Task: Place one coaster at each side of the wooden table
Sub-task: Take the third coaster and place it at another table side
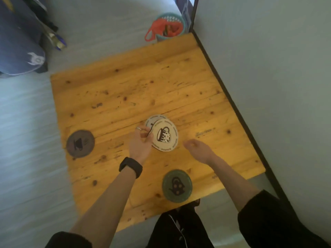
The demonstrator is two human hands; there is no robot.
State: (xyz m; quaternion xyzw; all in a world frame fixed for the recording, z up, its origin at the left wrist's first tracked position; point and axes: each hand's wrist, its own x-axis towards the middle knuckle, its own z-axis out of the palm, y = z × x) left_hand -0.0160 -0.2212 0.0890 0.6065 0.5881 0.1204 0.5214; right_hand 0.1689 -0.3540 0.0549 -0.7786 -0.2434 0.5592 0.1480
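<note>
Over the middle of the wooden table (136, 83), my left hand (140, 143) grips a cream coaster with a mug print (165, 137). A second pale coaster (152, 119) peeks out behind it, seemingly in the same grip. My right hand (198, 149) hovers just right of them, fingers loosely curled, holding nothing. A grey coaster (80, 143) lies at the table's left edge. A green coaster (177, 186) lies at the near edge.
A teal basket (170, 26) with orange handles stands on the floor beyond the table's far edge. A dark blue bag (19, 43) sits at the upper left. The wall and a black frame (231, 102) run along the table's right side.
</note>
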